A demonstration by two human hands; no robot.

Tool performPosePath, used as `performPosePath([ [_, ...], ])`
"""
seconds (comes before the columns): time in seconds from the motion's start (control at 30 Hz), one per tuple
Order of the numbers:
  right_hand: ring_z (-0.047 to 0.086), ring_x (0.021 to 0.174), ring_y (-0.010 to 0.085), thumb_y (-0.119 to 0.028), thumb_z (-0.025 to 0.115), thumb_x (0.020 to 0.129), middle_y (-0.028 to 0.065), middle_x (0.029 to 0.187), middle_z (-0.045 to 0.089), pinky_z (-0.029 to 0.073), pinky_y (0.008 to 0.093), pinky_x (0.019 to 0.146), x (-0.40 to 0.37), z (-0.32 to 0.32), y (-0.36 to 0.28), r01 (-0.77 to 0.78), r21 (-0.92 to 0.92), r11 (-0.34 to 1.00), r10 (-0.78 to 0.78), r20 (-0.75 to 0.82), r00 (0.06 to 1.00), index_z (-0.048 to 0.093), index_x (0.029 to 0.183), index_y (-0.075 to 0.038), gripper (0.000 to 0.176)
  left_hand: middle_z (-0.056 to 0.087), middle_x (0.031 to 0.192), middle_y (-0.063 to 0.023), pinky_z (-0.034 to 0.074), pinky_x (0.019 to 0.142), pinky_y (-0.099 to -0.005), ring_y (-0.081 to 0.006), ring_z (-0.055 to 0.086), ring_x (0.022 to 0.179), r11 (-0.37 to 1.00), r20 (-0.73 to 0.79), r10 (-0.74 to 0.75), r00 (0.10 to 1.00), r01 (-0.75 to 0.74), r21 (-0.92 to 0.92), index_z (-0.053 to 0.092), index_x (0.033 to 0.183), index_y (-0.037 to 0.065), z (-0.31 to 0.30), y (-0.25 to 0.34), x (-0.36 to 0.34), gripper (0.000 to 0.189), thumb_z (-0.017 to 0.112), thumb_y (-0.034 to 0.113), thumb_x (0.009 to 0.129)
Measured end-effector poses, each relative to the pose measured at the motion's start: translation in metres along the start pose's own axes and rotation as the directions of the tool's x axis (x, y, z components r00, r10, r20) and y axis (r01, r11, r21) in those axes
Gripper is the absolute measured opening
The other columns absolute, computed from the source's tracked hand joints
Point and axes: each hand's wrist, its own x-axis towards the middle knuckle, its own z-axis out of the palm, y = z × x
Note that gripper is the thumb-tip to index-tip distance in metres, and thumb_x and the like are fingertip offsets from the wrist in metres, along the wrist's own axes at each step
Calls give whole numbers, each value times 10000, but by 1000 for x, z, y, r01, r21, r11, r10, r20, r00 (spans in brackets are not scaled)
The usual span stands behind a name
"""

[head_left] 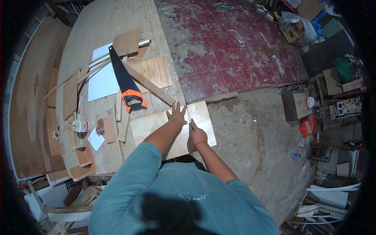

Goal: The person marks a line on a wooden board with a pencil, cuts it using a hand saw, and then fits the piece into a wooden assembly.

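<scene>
Plywood board [150, 129]: flat at the near right corner of the tabletop [107, 166], its right part reaching out past the right edge over the concrete floor [250, 145].
Left hand [178, 116]: palm down on the board with fingers spread wide, closed around nothing; the fingertips lie by the board's far edge, near the end of a long wooden strip [150, 84].
Right hand [198, 135]: over the board, just beside the left hand, fingers closed around a slim tool [189, 114] that points toward the board's far edge; its exact kind is too small to tell.
Handsaw [122, 72]: beyond the board, teeth and blade running away from the orange and black handle [134, 100], which is nearest the board; the blade lies over a white sheet [98, 84] and beside the strip.
Far side of the saw: a square wood piece [127, 42], with a plywood offcut [154, 72] near the tabletop's right edge.
Left part of the tabletop: a white container [80, 126] on its side, a small white sheet [95, 139], and an open wooden box [83, 156] toward the near edge.
</scene>
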Motion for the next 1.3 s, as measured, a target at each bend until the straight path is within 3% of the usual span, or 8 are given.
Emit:
performPosePath([
  [0.1, 660, 835, 372, -237, 408, 954, 218, 937, 669, 509, 469, 737, 27, -3, -12, -9, -24, 1000, 10, 43, 999, 346, 1451, -314, 506, -17, 1593, -128, 205, 1055, -688, -380, 9, 1455, 1000, 26, -16, 1000, 16, 1, 84, 1526, 290, -3, 1, 0, 1038, 754, 433, 746],
  [0.17, 655, 796, 404, -348, 429, 959, 246, 877, 661, 510, 488, 707, 55, 12, -7, 20, 15, 1000, -19, -60, 998, 402, 1408, -359, 450, -20, 1593, -126, 202, 1058, -686, -380, 8, 1455, 1000, 21, -18, 1000, 18, -2, 82, 1526, 292, -2, 1, 1, 1040, 754, 433, 746],
  [0.3, 650, 797, 413, -358, 410, 966, 261, 864, 654, 503, 502, 710, 66, 20, -3, 78, 48, 996, -74, -87, 993, 362, 1427, -361, 463, -30, 1594, -120, 191, 1068, -676, -374, 6, 1456, 1000, -15, -11, 1000, 11, 4, 75, 1526, 298, 5, -2, 3, 1039, 749, 444, 749],
  [0.5, 626, 763, 442, -310, 379, 988, 276, 830, 629, 476, 535, 697, -61, 28, 25, 69, -35, 997, -65, 104, 992, 299, 1467, -266, 488, -32, 1597, -104, 185, 1075, -668, -360, 7, 1460, 1000, -11, 0, 1000, 0, 16, 70, 1530, 270, 6, -3, 0, 995, 705, 460, 788],
  [0.7, 623, 719, 438, -196, 497, 928, 278, 782, 623, 492, 508, 654, -90, -4, 46, 70, 153, 986, -49, -139, 989, 297, 1476, -224, 584, -57, 1591, -135, 209, 1059, -679, -398, -4, 1451, 1000, -57, -15, 998, 15, -10, 66, 1532, 222, 18, 0, -9, 982, 685, 461, 809],
  [0.8, 627, 707, 428, -187, 509, 906, 281, 784, 628, 504, 501, 665, -61, -5, 49, 129, 180, 975, -104, -142, 984, 305, 1472, -224, 603, -89, 1583, -155, 216, 1058, -676, -435, -11, 1440, 996, -94, -77, 993, 73, -51, 70, 1531, 213, 25, 10, -25, 1041, 723, 482, 766],
  [1.0, 642, 765, 420, -180, 520, 896, 260, 883, 653, 514, 484, 699, -18, -6, 31, 110, 69, 992, -109, -16, 994, 343, 1456, -235, 590, -104, 1573, -190, 234, 1052, -676, -464, -11, 1430, 998, 54, -67, 996, 67, 1, 19, 1528, 194, 0, 15, -55, 1375, 910, 427, 507],
  [1.3, 648, 749, 405, -246, 503, 911, 261, 846, 651, 517, 489, 700, -3, 2, 28, 84, 14, 996, -84, 0, 996, 353, 1451, -265, 561, -96, 1578, -173, 231, 1045, -693, -459, -7, 1432, 999, 30, -39, 999, 39, -11, 32, 1527, 216, 5, 11, -48, 1404, 935, 378, 464],
])
